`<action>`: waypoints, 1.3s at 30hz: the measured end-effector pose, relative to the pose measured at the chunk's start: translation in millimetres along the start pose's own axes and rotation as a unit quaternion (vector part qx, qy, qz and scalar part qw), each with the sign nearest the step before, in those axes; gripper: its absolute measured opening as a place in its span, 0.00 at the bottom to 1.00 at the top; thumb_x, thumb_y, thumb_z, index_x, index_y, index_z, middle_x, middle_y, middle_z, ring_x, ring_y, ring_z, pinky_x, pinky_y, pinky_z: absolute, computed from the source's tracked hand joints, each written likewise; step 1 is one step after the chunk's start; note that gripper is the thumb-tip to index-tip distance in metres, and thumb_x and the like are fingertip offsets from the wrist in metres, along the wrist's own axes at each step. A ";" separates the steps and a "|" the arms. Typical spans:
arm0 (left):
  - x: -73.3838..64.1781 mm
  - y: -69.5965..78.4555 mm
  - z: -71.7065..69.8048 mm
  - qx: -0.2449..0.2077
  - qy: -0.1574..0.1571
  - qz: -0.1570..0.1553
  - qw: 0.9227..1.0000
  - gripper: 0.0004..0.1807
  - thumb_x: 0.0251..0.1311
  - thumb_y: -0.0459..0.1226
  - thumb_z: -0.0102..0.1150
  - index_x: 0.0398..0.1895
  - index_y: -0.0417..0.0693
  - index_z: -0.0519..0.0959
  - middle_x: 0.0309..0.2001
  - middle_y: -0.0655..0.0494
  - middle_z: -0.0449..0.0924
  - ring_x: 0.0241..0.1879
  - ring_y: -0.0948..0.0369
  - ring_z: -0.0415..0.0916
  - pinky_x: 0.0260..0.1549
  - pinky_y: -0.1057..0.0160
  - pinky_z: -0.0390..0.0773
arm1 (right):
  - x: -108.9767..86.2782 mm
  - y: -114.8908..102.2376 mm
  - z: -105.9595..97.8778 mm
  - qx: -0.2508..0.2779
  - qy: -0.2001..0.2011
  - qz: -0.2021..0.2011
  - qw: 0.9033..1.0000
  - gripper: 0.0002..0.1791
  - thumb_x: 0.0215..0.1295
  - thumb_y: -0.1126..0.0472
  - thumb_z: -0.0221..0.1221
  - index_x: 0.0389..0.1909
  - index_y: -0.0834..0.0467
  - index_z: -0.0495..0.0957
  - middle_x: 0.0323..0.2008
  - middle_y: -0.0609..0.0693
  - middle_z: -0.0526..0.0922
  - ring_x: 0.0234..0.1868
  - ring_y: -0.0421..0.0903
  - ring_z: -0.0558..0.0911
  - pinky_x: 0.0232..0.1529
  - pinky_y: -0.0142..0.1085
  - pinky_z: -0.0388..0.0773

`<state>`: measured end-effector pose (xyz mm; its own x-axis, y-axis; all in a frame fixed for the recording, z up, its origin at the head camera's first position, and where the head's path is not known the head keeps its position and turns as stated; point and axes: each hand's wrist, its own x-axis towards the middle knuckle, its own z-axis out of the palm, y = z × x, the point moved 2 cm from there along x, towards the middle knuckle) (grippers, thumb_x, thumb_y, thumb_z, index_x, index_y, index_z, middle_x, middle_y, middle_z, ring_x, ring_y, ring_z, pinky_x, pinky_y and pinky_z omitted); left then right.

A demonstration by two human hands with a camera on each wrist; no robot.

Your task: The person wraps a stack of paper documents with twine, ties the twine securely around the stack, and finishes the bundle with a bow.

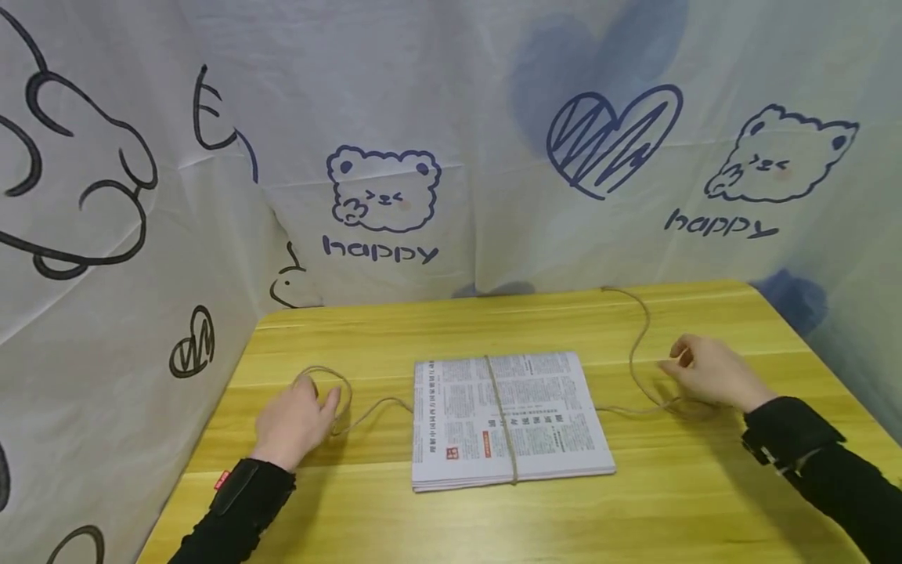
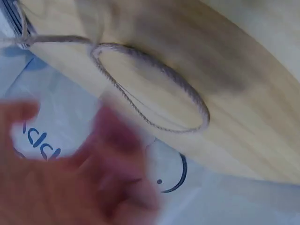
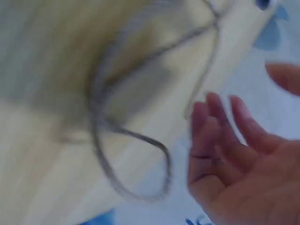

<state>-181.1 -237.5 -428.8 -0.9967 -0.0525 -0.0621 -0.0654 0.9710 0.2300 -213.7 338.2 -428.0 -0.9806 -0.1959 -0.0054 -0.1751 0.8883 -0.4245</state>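
Note:
A flat stack of folded newspapers (image 1: 451, 439) lies on the wooden table, with thin twine (image 1: 503, 415) running over its top from back to front. Twine also leaves the stack on both sides. On the left it forms a loop (image 2: 201, 110) beside my left hand (image 1: 294, 423), whose thumb stands apart from the fingers; the hand is blurred in the left wrist view. My right hand (image 1: 719, 372) hovers over the right-hand coil of twine (image 3: 96, 108), its fingers loosely bent and nothing between them and the thumb.
The yellow wooden table (image 1: 493, 533) is bounded at the back and left by a white cloth (image 1: 486, 102) with drawn bears and hearts. One twine end (image 1: 620, 291) reaches the table's back edge on the right.

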 end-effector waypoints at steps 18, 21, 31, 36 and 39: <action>8.8 -14.6 -4.3 -0.171 -0.091 0.020 0.981 0.14 0.68 0.35 0.57 0.47 0.32 0.82 0.43 0.41 0.85 0.40 0.53 0.81 0.38 0.57 0.79 | 2.9 4.5 19.5 0.043 -0.050 0.006 0.998 0.13 0.71 0.61 0.56 0.44 0.69 0.78 0.33 0.58 0.81 0.30 0.46 0.75 0.32 0.39 0.70; 17.3 -19.2 -22.9 -0.289 -0.048 0.011 0.956 0.19 0.75 0.40 0.51 0.53 0.30 0.78 0.42 0.45 0.85 0.41 0.60 0.82 0.41 0.65 0.80 | 15.5 25.1 16.6 0.116 0.036 -0.009 0.993 0.19 0.79 0.54 0.50 0.53 0.67 0.76 0.40 0.57 0.82 0.35 0.44 0.79 0.33 0.40 0.73; 29.8 8.3 -64.4 -0.515 0.015 0.078 0.854 0.21 0.78 0.52 0.42 0.50 0.45 0.75 0.41 0.73 0.80 0.47 0.73 0.77 0.51 0.73 0.77 | 55.6 16.5 -17.1 0.524 0.060 -0.207 0.824 0.15 0.82 0.63 0.42 0.62 0.64 0.67 0.47 0.56 0.83 0.49 0.46 0.82 0.47 0.30 0.78; 34.7 32.9 -76.1 -0.513 0.041 0.121 0.849 0.23 0.79 0.52 0.39 0.48 0.44 0.77 0.39 0.72 0.82 0.45 0.71 0.79 0.51 0.72 0.77 | 41.3 -56.3 -44.7 0.546 0.072 -0.183 0.815 0.13 0.80 0.58 0.46 0.57 0.61 0.67 0.42 0.51 0.81 0.44 0.44 0.80 0.45 0.28 0.78; 37.7 47.8 -82.0 -0.496 0.046 0.141 0.856 0.24 0.80 0.51 0.37 0.47 0.44 0.77 0.36 0.72 0.82 0.43 0.70 0.79 0.50 0.71 0.78 | 36.1 -90.2 -53.7 0.553 0.070 -0.170 0.813 0.11 0.80 0.57 0.48 0.53 0.59 0.68 0.38 0.47 0.82 0.41 0.40 0.80 0.42 0.26 0.77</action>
<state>-225.7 -212.2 -340.6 -0.9762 0.0883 0.1981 0.2150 0.2754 0.9370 -238.0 273.3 -341.3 -0.9063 -0.2341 0.3518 -0.3272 -0.1380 -0.9348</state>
